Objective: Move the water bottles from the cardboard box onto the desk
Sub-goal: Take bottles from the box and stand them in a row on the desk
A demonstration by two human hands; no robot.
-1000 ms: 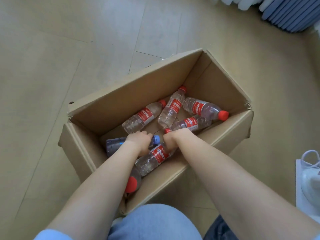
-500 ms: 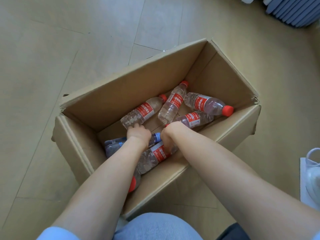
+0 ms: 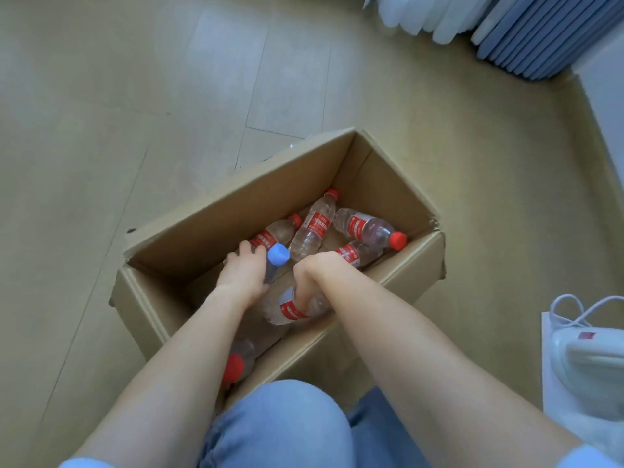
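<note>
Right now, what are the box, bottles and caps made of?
Box: looks like corrugated cardboard, matte brown; folded flaps and a ragged corner show it. Bottles: clear thin plastic, glossy, probably PET; see-through ridged walls with red printed labels. Caps: opaque moulded plastic, smooth with a slight sheen; red, one light blue.

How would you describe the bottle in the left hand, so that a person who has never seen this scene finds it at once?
Look into the open cardboard box on the floor, where several water bottles lie. Near its middle, the left hand grips one bottle. It is the only one with a blue cap; every other cap in view is red.
</note>
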